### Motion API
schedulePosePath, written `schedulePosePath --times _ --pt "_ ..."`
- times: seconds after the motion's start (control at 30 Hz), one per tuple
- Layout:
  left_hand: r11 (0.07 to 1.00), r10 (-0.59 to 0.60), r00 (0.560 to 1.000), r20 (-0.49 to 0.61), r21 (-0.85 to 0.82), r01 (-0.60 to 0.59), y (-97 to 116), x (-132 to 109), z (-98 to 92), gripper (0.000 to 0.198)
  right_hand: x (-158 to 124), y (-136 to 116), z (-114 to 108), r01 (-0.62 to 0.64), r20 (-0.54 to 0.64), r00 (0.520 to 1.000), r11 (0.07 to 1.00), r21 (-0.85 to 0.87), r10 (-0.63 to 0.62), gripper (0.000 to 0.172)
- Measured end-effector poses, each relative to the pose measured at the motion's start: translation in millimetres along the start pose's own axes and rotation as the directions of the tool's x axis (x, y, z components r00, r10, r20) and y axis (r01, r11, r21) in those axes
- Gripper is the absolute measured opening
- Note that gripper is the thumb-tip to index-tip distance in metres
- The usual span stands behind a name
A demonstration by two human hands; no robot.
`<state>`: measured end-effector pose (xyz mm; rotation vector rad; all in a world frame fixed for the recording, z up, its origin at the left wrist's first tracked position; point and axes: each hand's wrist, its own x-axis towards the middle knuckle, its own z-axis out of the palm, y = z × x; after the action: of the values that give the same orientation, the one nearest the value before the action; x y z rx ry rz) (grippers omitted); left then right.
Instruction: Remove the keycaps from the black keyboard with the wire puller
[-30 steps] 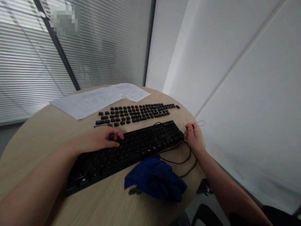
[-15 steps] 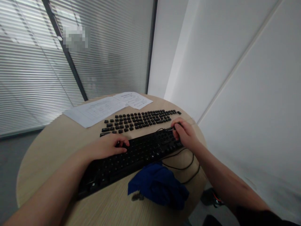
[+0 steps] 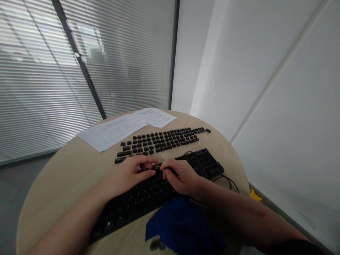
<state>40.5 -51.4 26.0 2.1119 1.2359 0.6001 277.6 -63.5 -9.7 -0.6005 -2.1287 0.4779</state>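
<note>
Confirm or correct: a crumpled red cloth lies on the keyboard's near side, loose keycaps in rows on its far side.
The crumpled cloth is blue, not red, as the head view shows; the keyboard and loose keycaps are as said.

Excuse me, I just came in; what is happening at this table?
A person's right hand grips a dark-handled wire tool over a black keyboard, close to the left hand; whether the left holds anything is unclear. Loose black keycaps lie in rows beyond the keyboard, with papers farther back and a blue cloth in front.
</note>
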Motion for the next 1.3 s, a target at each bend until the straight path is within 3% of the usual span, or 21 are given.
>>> schedulePosePath --times 0.13,0.27,0.43,0.67,0.83,1.03,1.3 --pt "0.995 -0.017 0.999 0.031 -0.093 0.02 3 0 4.2 0.036 -1 -2 2 0.117 0.003 0.993 0.993 -0.001 -0.117 0.015" --pt "0.995 -0.031 1.0 0.005 -0.097 0.031 1 2 4.7 0.034 -2 0 3 0.156 0.036 0.987 0.987 -0.05 -0.154 0.021" --pt "0.983 -0.022 0.998 -0.058 -0.185 0.011 -4 5 7.2 0.04 -1 1 3 0.146 0.101 0.987 0.97 -0.192 -0.128 0.022" --pt "0.962 -0.037 0.998 -0.06 -0.272 0.019 -9 8 6.3 0.045 0 -4 3 0.116 0.041 0.993 0.936 -0.331 -0.108 0.019" --pt "0.95 -0.044 0.996 -0.077 -0.311 0.018 -8 6 4.3 0.048 1 0 -6 0.006 -0.046 0.999 0.927 -0.375 -0.025 0.022" --pt "0.937 -0.016 1.0 -0.009 -0.35 0.011 -7 5 5.6 0.047 6 -2 -15 -0.005 -0.071 0.997 0.86 -0.51 -0.037 0.031" --pt "0.922 0.0 1.0 0.027 -0.386 0.011 -4 5 5.9 0.036 2 1 -9 0.093 0.104 0.993 0.88 -0.465 -0.05 0.027"
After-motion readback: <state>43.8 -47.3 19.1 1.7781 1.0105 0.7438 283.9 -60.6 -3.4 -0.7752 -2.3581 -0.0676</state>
